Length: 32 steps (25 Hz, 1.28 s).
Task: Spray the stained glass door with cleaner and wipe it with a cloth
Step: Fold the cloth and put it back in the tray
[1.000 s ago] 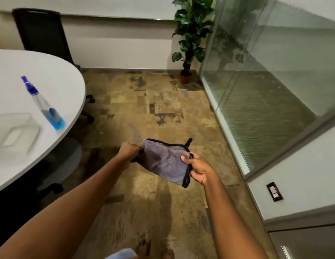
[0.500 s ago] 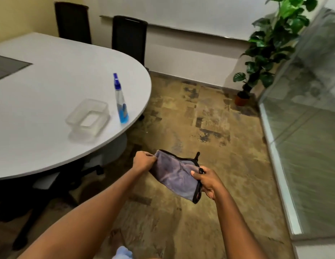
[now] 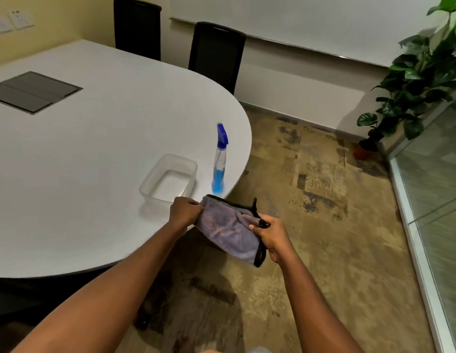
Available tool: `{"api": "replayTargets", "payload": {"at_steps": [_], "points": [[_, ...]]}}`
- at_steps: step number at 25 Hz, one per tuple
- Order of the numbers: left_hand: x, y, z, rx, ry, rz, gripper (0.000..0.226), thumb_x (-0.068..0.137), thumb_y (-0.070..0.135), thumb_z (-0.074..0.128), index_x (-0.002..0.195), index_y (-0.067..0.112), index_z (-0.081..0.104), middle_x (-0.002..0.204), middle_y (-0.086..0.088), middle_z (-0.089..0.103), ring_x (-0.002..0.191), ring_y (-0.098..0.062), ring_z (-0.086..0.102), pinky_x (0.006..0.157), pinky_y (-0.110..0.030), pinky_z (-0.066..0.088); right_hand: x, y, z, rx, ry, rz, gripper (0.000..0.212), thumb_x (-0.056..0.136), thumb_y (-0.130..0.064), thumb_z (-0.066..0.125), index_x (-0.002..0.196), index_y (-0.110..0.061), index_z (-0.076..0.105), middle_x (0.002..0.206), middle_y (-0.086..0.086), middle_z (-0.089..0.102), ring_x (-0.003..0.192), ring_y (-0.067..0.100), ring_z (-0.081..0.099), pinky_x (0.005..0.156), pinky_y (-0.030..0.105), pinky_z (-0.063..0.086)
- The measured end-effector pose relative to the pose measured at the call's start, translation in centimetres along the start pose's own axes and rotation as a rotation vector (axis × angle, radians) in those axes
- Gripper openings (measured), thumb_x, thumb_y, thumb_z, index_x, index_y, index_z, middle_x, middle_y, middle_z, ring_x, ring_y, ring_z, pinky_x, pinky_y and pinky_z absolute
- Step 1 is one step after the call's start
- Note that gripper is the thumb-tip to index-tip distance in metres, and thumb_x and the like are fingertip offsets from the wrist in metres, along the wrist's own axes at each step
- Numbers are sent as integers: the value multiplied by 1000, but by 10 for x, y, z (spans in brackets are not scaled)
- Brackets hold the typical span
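A purple-grey cloth (image 3: 228, 229) with black trim is stretched between both hands over the table's near edge. My left hand (image 3: 184, 210) grips its left end and my right hand (image 3: 270, 234) grips its right end. A clear spray bottle (image 3: 219, 164) with a blue nozzle and blue liquid stands upright on the white table (image 3: 82, 161), just beyond the cloth. The glass door (image 3: 435, 200) runs along the right edge of the view, well away from my hands.
A clear plastic tub (image 3: 168, 180) sits on the table left of the bottle. Two black chairs (image 3: 216, 52) stand behind the table. A potted plant (image 3: 410, 80) stands in the far right corner. Patterned carpet (image 3: 323, 212) lies between table and glass.
The view has swung left from the glass door toward the table. Both hands, still holding the cloth, are now close to the table edge, bottle and tub.
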<state>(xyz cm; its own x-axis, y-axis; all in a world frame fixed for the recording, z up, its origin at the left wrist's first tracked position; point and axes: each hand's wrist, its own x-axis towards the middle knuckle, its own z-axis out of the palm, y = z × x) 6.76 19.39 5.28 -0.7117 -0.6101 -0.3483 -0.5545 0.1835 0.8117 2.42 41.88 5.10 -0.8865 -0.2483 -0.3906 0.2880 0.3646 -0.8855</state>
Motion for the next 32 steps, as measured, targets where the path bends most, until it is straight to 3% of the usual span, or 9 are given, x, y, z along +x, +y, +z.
{"api": "replayTargets", "payload": {"at_steps": [2,5,9,14,15,18,20,25,32], "points": [[22,-4,-17,-38,40,-27,15,71,8,68,83,3,76,84,-15,74,78,-27,68,75,-39,58,17,-14,21,-42,-10,-46,28,86,-4,69,112,-12,71,99,5,74,97,20,68,84,41,58],[51,-5,-39,-98,72,-64,12,69,5,69,79,2,76,83,-15,73,83,-30,69,74,-40,57,43,-33,45,-29,-83,-95,26,85,-3,68,109,-13,72,84,-9,74,82,6,69,68,23,59],[83,1,-62,-98,163,-109,15,71,5,69,83,1,76,88,-15,73,88,-30,68,77,-39,56,85,-57,75,-86,-179,-105,34,86,-5,68,120,-9,66,105,8,72,99,22,68,85,37,58],[111,9,-80,-44,288,-165,13,72,7,69,82,3,76,84,-12,71,79,-26,64,69,-32,51,129,-80,103,-132,-299,-136,27,86,-10,69,113,-15,69,80,-16,66,77,-2,62,64,7,50],[116,10,-81,-35,314,-177,13,72,7,69,83,3,76,82,-11,70,77,-25,63,68,-31,50,135,-83,107,-150,-317,-138,28,86,-11,69,114,-16,69,82,-16,66,77,-2,61,66,7,50],[129,7,-84,-19,367,-194,16,73,7,69,86,3,76,81,-9,69,78,-24,62,67,-29,46,151,-89,120,-221,-337,-132,34,87,-15,68,121,-15,65,108,3,71,99,14,64,91,29,54],[136,1,-85,-15,380,-196,15,73,8,69,85,2,76,84,-11,71,79,-25,62,68,-29,46,157,-91,127,-256,-347,-134,37,87,-15,68,124,-14,63,116,6,69,108,20,62,98,34,51],[159,-4,-94,20,378,-178,13,74,9,69,85,4,76,87,-11,71,80,-24,60,68,-30,45,172,-96,145,-253,-325,-117,35,86,-14,69,120,-14,65,114,7,70,102,18,63,86,22,48],[188,3,-125,10,259,-130,10,72,10,71,79,7,77,80,-9,72,76,-22,63,67,-28,46,182,-113,181,-295,-230,-53,30,80,-21,71,110,-18,72,107,5,73,99,19,66,84,24,52]]}}
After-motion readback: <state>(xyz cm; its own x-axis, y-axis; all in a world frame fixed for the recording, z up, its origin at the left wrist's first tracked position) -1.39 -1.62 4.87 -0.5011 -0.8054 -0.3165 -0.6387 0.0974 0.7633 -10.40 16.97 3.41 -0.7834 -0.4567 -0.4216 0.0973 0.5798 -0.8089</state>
